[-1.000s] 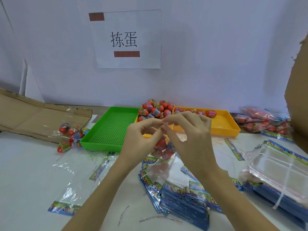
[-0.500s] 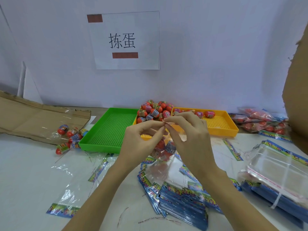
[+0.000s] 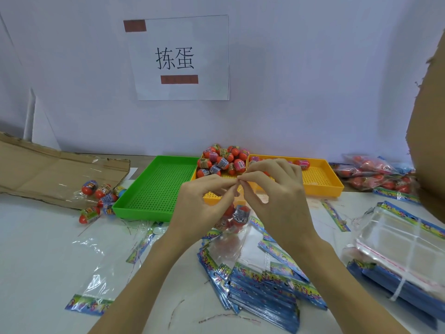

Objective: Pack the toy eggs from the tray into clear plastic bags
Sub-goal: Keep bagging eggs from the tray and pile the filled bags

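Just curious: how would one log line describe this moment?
both hands pinch top of clear bag | eggs inside | more eggs in yellow tray

Two hands meet above a white table: the left hand and right hand pinch the top of a clear bag holding toy eggs, before an orange tray and a green tray.

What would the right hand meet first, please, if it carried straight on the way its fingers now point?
Its fingertips point leftward, so the right hand would almost at once meet the left hand, whose fingertips pinch the same bag top; depth looks matched.
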The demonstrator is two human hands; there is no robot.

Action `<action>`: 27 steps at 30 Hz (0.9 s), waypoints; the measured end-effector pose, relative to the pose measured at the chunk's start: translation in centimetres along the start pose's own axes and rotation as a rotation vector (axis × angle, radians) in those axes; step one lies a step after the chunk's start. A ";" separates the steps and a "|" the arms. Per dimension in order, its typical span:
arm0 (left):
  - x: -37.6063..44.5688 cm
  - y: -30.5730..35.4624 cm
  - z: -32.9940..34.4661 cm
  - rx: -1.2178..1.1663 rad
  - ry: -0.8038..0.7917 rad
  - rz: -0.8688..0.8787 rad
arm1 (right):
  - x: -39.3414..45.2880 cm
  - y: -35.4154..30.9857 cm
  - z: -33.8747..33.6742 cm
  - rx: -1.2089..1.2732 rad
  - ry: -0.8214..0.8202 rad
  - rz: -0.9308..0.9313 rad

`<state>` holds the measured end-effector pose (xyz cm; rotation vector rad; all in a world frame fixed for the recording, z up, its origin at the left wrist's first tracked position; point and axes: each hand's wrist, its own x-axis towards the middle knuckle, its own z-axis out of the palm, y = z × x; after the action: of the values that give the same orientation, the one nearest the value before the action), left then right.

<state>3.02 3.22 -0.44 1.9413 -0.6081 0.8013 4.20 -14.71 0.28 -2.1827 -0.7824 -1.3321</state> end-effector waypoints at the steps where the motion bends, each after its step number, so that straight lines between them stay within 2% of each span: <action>1: 0.0 0.1 0.1 0.009 0.000 0.013 | 0.0 0.0 0.0 0.002 -0.001 0.006; 4: 0.0 0.2 0.2 -0.007 0.003 0.009 | 0.1 -0.3 -0.1 0.048 -0.008 0.069; 10: 0.0 0.3 0.0 -0.113 -0.018 -0.128 | 0.1 -0.7 -0.3 0.209 -0.038 0.274; 17: 0.1 0.3 0.1 -0.151 0.008 -0.226 | 0.4 -0.8 -0.3 0.245 -0.018 0.352; 22: 0.9 -1.5 -2.0 -0.309 0.161 -0.464 | 1.2 3.7 -2.0 0.246 0.149 0.594; 25: 1.2 -2.5 -3.0 -0.400 0.263 -0.570 | 0.5 7.0 -2.6 0.116 0.109 0.732; 27: 1.1 -2.8 -3.1 -0.423 0.286 -0.614 | -0.2 8.4 -2.8 0.050 0.013 0.772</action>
<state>4.82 7.14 -0.09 1.4612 0.0112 0.4894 8.03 -22.72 0.47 -2.0916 0.0622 -0.9021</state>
